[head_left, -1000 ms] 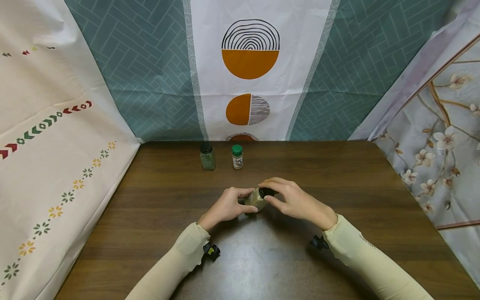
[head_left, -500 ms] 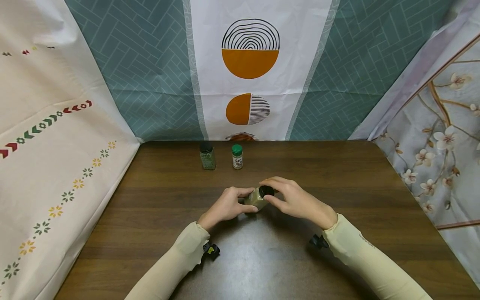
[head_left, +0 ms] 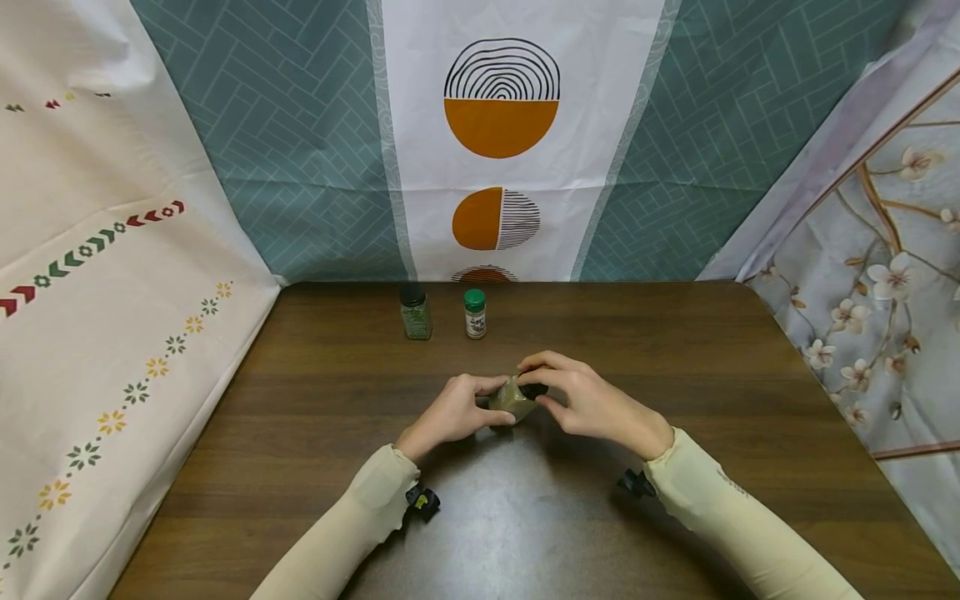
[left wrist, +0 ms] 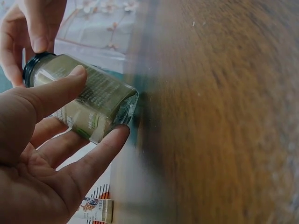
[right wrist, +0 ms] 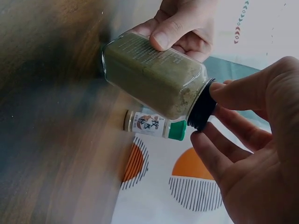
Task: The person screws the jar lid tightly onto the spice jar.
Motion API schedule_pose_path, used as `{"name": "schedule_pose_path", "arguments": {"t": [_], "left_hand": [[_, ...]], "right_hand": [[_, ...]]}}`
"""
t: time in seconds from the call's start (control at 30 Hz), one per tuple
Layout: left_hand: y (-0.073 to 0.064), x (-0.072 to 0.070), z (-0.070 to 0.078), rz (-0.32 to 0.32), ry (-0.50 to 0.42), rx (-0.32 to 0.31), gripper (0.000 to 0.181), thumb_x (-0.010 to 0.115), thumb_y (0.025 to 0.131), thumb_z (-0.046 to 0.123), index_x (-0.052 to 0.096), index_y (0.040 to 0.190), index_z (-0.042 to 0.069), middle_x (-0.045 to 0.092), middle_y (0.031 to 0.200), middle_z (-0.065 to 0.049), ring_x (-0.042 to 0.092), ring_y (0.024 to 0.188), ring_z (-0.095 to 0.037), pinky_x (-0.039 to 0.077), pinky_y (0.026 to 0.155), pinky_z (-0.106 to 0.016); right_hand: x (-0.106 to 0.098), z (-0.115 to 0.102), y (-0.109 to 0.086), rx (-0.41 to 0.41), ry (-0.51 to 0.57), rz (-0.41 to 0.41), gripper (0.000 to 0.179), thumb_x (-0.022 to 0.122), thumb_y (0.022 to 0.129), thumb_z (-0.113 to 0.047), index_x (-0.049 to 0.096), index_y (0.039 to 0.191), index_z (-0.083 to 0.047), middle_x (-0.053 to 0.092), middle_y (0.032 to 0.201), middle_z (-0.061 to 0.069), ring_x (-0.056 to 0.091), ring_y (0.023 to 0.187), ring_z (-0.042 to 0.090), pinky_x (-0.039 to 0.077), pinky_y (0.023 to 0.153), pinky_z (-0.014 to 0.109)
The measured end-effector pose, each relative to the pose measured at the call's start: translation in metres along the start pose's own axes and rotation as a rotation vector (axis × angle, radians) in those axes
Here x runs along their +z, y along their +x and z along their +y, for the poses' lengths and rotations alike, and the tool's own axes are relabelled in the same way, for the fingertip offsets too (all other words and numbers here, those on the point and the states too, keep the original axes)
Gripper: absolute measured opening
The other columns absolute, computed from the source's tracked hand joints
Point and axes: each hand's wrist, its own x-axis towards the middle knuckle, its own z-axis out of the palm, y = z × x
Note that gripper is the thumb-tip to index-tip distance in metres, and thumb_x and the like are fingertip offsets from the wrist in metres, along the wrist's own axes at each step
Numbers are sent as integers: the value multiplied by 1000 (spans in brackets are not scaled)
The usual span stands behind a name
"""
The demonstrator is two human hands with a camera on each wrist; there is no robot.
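Note:
A glass spice jar [right wrist: 149,77] of greenish-tan powder is tilted above the table, its black lid [right wrist: 202,106] towards the right. My left hand [head_left: 453,410] grips the jar's body between thumb and fingers; in the left wrist view the thumb lies across its printed side. On the lid, my right hand [head_left: 592,400] pinches the rim with thumb and fingertips. The lid sits on the jar's neck; whether it is loose I cannot tell.
Towards the back of the brown wooden table [head_left: 300,467] stand a black-capped jar [head_left: 416,318] of green flakes and a small green-capped bottle [head_left: 475,315]. Behind them hangs a patterned cloth [head_left: 315,167]; printed cloths flank both sides.
My right hand's fingers have shifted round the lid, first uncovering more of its top, then covering it again. My left hand and the jar have stayed nearly still.

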Motion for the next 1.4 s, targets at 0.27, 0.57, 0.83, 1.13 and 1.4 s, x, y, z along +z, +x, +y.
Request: {"name": "schedule_pose_path", "arguments": {"t": [0.27, 0.57, 0.83, 1.13, 1.4], "left_hand": [[0, 0, 0, 6, -20, 3, 64, 83, 90, 29, 59, 146, 8, 63, 141, -13, 65, 127, -28, 57, 100, -44], [1, 2, 0, 6, -25, -3, 64, 83, 90, 29, 59, 145, 7, 64, 141, -13, 66, 125, -28, 59, 95, -41], [2, 2, 0, 8, -23, -1, 63, 83, 89, 28, 60, 145, 8, 65, 139, -12, 68, 122, -27, 60, 91, -38], [2, 1, 3, 35, -17, -37, 62, 87, 85, 29, 65, 140, 10, 69, 134, -10, 70, 117, -25, 61, 87, -35], [3, 4, 3, 93, 3, -35, 60, 89, 83, 29, 68, 136, 12, 71, 130, -8, 72, 108, -17, 57, 78, -27]], "right_hand": [[0, 3, 0, -4, -10, -7, 34, 76, 88, 7, 74, 120, -3, 65, 128, 14, 67, 112, 22, 61, 87, 33], [0, 4, -1, 30, -5, -11, 33, 76, 90, 4, 73, 122, -4, 65, 127, 14, 68, 109, 21, 62, 84, 32], [0, 5, -1, 65, 11, 4, 33, 77, 89, 3, 73, 121, -3, 65, 124, 11, 68, 106, 21, 62, 81, 35], [3, 3, 1, 109, 8, 0, 31, 76, 91, 1, 71, 121, -3, 64, 123, 11, 68, 104, 20, 60, 79, 31], [5, 0, 2, 168, -11, 10, 30, 73, 93, 0, 70, 123, -2, 64, 126, 13, 68, 108, 23, 60, 80, 31]]}}
